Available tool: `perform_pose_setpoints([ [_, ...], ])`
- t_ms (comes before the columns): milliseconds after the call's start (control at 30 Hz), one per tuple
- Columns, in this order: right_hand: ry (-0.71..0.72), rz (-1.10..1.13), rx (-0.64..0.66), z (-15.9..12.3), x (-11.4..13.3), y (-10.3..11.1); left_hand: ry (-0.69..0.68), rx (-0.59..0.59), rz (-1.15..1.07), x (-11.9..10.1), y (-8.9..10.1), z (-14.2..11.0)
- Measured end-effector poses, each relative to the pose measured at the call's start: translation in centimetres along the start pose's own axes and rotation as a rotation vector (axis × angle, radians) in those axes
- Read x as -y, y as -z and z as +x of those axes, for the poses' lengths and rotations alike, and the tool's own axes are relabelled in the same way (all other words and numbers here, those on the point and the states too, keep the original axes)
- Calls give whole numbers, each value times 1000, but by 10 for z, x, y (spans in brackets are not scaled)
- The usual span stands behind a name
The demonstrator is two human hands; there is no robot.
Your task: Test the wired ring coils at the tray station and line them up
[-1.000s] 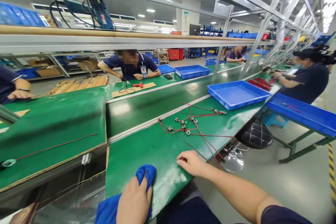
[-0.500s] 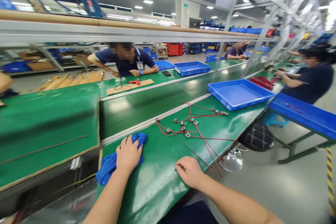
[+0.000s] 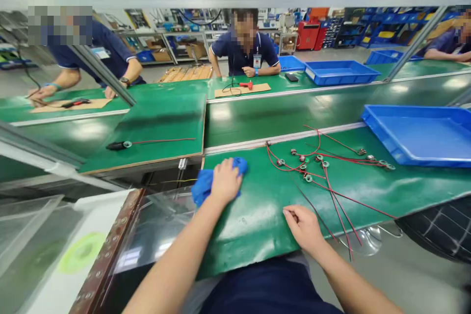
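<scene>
My left hand [image 3: 225, 181] presses down on a crumpled blue cloth [image 3: 206, 187] at the left end of the green bench mat [image 3: 250, 233]. My right hand [image 3: 303, 228] rests on the mat's near edge with its fingers curled. Just beyond it lies a loose tangle of red and black wires with small metal ring terminals [image 3: 309, 167]. A few thin wire ends [image 3: 333, 216] run past that hand and hang over the edge. Neither hand touches the tangle.
A blue plastic tray [image 3: 415, 135] stands to the right of the wires. On a raised green board, a red wire [image 3: 162, 141] ends in a black sleeve and ring. Co-workers [image 3: 245, 44] sit across the belt. Clear plastic sheeting [image 3: 158, 235] lies left of the bench; a stool [image 3: 437, 225] stands lower right.
The view has swung left and lower across the bench. My left hand has pushed the blue cloth across the mat, and my right hand has shifted along the mat's edge. The wires stay in place.
</scene>
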State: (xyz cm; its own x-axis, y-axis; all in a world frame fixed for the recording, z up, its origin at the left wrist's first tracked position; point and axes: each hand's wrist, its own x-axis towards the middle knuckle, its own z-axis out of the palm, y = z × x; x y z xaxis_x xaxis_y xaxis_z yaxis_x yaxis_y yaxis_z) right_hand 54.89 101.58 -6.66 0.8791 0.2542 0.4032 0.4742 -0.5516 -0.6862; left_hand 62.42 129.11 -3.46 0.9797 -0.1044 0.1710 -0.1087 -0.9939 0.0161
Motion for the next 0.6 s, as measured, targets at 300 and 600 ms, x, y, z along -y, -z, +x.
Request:
perform_pose_setpoints([
  [300,12,56,53,-5,-1,9,334,-148,-226,51,17,-168],
  [600,50,-22,65,-11,-15,15,1461,-352,-980,-16,-17,-328],
])
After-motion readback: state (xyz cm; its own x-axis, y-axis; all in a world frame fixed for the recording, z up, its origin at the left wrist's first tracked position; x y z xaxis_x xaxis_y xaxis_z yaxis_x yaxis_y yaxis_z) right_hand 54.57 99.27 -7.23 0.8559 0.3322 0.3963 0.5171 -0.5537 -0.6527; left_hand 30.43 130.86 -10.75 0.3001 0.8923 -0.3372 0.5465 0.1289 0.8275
